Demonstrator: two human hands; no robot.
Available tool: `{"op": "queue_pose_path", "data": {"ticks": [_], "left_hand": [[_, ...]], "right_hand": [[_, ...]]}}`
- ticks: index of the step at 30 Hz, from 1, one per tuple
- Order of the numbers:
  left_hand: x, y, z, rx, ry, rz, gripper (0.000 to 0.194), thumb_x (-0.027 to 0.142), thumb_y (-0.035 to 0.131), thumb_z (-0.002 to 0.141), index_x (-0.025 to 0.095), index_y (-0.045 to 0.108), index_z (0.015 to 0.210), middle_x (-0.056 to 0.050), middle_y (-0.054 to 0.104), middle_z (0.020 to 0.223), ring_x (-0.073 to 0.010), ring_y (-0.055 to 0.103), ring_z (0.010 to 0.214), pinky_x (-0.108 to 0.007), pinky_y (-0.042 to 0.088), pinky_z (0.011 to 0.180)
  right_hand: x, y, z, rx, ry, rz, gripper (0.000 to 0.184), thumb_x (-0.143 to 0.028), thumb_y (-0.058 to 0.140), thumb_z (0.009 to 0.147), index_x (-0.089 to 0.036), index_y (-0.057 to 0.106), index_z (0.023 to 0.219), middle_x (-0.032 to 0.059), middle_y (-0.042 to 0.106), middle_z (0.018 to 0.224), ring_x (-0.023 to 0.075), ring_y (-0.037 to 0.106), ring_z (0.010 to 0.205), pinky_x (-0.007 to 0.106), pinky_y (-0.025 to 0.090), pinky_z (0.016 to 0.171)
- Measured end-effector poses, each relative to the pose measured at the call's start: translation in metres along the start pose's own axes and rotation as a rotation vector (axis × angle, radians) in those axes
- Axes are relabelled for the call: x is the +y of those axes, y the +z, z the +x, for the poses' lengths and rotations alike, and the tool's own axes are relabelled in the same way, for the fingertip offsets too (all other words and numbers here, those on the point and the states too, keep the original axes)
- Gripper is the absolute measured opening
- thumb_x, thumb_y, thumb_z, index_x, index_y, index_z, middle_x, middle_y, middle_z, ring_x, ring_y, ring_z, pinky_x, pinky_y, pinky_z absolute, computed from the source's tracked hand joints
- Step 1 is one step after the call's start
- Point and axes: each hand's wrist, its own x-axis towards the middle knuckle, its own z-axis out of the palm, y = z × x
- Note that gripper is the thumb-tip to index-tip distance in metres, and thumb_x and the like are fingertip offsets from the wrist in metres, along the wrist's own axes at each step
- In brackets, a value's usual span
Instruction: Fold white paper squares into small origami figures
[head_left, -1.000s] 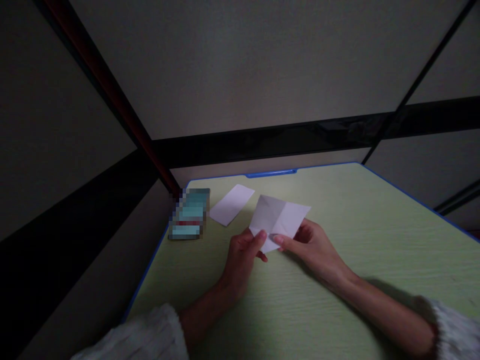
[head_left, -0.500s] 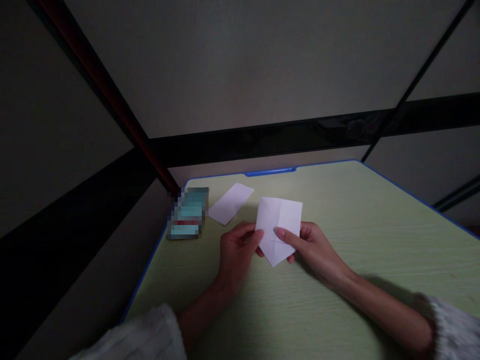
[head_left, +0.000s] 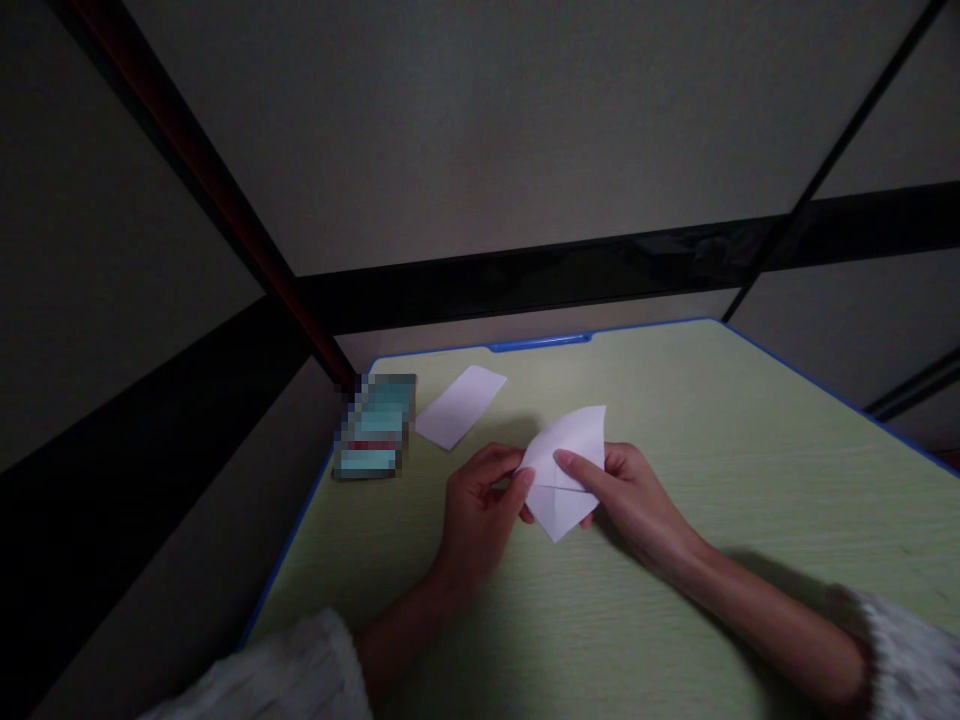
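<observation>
In the head view, the folded paper [head_left: 547, 475] was held just below and right of the frame's centre, raised off the pale green table [head_left: 712, 420]. Its left edge was pinched by the left hand [head_left: 480, 510], with thumb and forefinger closed on it. Its right side was clamped by the right hand [head_left: 637, 500], the thumb laid across the front and the other fingers mostly hidden behind.

Half a second earlier, a flat, square-cornered top had been shown; now the upper-left corner was no longer seen, and a curved edge was formed from the left fingertips to the peak at upper right. Whether that corner was turned forward or back could not be told. From the rounded edge, the paper was judged to be bent there but not yet creased.

At centre-left, a second paper [head_left: 461, 407] was left untouched beside a pixelated teal rectangle [head_left: 381, 425].
</observation>
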Motion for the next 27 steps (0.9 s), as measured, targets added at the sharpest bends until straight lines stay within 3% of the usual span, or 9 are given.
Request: {"op": "queue_pose_path", "data": {"ticks": [7,13,20,24,27], "left_hand": [[-0.0046,-0.0007,-0.0033,-0.111,-0.015,-0.015,0.026,0.021,0.054,0.072,0.02,0.063,0.096,0.0,0.047,0.073,-0.0061,0.047,0.052,-0.015,0.044,0.039],[-0.0068,0.0008,-0.0034,-0.092,-0.017,0.021,0.028,0.022,0.054,0.072,0.021,0.063,0.099,0.0,0.045,0.073,-0.004,0.046,0.05,-0.013,0.041,0.037],[-0.0054,-0.0023,-0.0033,-0.149,0.025,0.013,0.03,0.022,0.053,0.073,0.024,0.062,0.101,-0.001,0.045,0.076,-0.005,0.046,0.054,-0.013,0.042,0.04],[-0.0044,-0.0025,-0.0013,-0.141,0.005,-0.116,0.031,0.035,0.049,0.075,0.018,0.065,0.095,-0.002,0.048,0.075,-0.0065,0.048,0.053,-0.017,0.043,0.04],[-0.0061,-0.0025,0.0024,-0.062,-0.106,-0.234,0.033,0.04,0.049,0.074,0.013,0.067,0.076,-0.002,0.052,0.065,-0.0079,0.048,0.05,-0.018,0.04,0.037]], "right_hand": [[0.0021,-0.0014,0.0005,0.02,-0.023,0.014,0.03,-0.037,0.056,0.069,-0.01,0.059,0.056,0.0032,0.056,0.047,0.0087,0.046,0.038,0.021,0.032,0.034],[0.0029,-0.0028,0.0015,0.003,-0.024,0.0,0.029,-0.035,0.055,0.069,-0.012,0.058,0.052,0.0028,0.056,0.045,0.0085,0.046,0.037,0.021,0.032,0.035],[0.0046,-0.0031,0.0046,-0.024,-0.049,0.027,0.023,-0.027,0.056,0.066,-0.012,0.059,0.049,0.0006,0.053,0.043,0.0071,0.043,0.037,0.019,0.031,0.035],[0.0024,-0.0026,0.0034,-0.007,-0.052,0.002,0.023,-0.027,0.057,0.065,-0.012,0.056,0.047,0.0004,0.052,0.043,0.0072,0.043,0.037,0.019,0.03,0.035],[-0.0002,-0.0016,0.0015,-0.017,-0.044,-0.031,0.027,-0.033,0.055,0.068,-0.012,0.057,0.05,0.0008,0.052,0.043,0.0074,0.043,0.036,0.02,0.03,0.035]]}}
